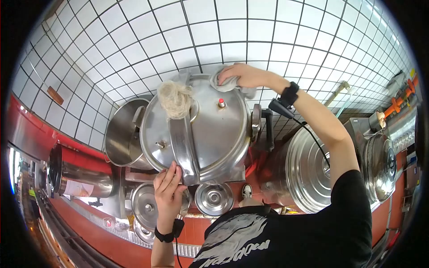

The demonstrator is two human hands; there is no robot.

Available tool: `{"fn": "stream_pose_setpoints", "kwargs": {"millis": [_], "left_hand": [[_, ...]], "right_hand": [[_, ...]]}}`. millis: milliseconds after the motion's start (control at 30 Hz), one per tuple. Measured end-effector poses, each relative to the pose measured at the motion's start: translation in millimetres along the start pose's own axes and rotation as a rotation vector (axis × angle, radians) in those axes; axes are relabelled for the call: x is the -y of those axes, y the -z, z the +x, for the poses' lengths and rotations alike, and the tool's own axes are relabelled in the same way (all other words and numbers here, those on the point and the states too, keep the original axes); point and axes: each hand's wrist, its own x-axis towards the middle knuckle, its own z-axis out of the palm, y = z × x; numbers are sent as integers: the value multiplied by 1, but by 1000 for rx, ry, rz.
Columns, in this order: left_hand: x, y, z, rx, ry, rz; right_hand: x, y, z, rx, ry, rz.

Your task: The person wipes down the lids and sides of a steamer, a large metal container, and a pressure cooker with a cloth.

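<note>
A large steel pressure cooker [214,134] stands against the tiled wall, its lid shut under a thick metal bar [182,143]. Crumpled clear plastic [175,100] wraps the knob on that bar. A red-topped valve [221,103] and a small metal valve [160,144] stick up from the lid. At the far rim, my right hand [241,75] presses a grey cloth [223,81] against the cooker's edge, fingers closed over it. My left hand [169,190] rests with outstretched fingers at the near end of the bar, beside the rim; no object shows in it.
To the left stands an open steel pot [127,134]. Lidded pots [214,199] sit low in front, and a big ridged steel lid [308,172] lies to the right. A black cooker handle [268,129] juts out right. Cables hang from both wristbands.
</note>
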Motion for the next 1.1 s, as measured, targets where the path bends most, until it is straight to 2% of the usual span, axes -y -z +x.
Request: {"fn": "stream_pose_setpoints", "kwargs": {"millis": [33,100,133,267,333,367,433,500,533,567,633,700,767,867,1000,1100], "left_hand": [[-1,0,1,11,6,0],[-2,2,3,18,11,-11],[0,2,2,22,-11,-9],[4,3,1,55,-39,19],[1,12,4,72,-26,-27],[1,16,5,94,-24,-73],[16,31,5,73,-40,-209],[53,38,3,-103,24,-214],[67,43,13,-195,131,-261],[84,48,27,-289,233,-309],[143,48,46,-342,382,-489],[181,44,57,-253,612,-626],[188,39,71,-177,610,-607],[189,28,88,-105,555,-622],[232,16,99,-92,403,-371],[271,7,91,112,351,-248]], "right_hand": [[1,4,-7,2,-6,11],[19,17,-24,157,-185,85],[30,21,-35,139,-243,129],[61,46,-83,258,-346,102],[75,41,-110,-106,-333,-116],[89,32,-117,-93,-322,-110],[120,6,-131,-397,-249,2],[136,-28,-136,-364,-222,-162],[140,-44,-140,-305,-231,-329],[143,-62,-140,-305,-217,-317],[146,-89,-139,-489,-350,-430],[150,-101,-136,-529,-349,-468],[154,-111,-135,-607,-382,-543],[156,-124,-129,-634,-447,-633],[138,-124,-125,-640,-410,-760],[130,-125,-122,-670,-397,-791]]}}
